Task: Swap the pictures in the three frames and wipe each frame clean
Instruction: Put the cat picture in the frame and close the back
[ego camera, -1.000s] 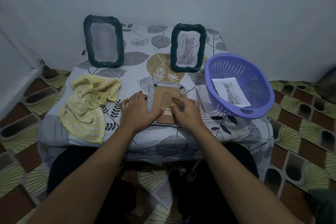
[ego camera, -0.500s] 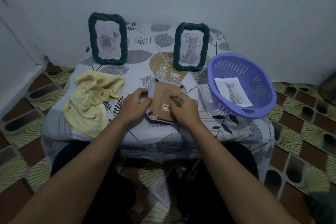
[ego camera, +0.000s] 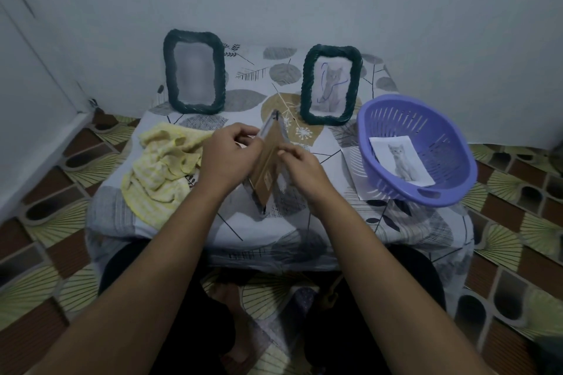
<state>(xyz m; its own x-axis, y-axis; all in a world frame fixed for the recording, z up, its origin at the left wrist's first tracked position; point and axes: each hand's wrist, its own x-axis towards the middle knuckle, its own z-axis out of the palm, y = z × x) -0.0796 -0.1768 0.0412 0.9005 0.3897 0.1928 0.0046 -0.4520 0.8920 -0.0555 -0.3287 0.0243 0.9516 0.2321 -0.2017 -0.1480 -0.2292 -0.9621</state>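
A third picture frame [ego camera: 268, 158], brown cardboard back toward me, stands tilted on its edge above the table's middle. My left hand [ego camera: 230, 155] grips its left side and my right hand [ego camera: 300, 166] pinches the back panel's right edge. Two dark green woven frames stand upright at the back: the left frame [ego camera: 195, 71] shows a blurred grey picture, the right frame [ego camera: 330, 85] a cat picture with blue scribbles. A yellow cloth [ego camera: 164, 167] lies crumpled at the left. A loose cat picture [ego camera: 400, 160] lies inside the purple basket [ego camera: 451, 192].
The low table [ego camera: 320, 234] wears a leaf-patterned cloth. A white sheet [ego camera: 355, 173] lies partly under the basket. The grey wall rises right behind the frames. Patterned floor tiles surround the table, and my legs are tucked under its front edge.
The frame lay face down flat on the table under both hands. It now stands lifted and tilted on edge between my hands, which have closed on it.
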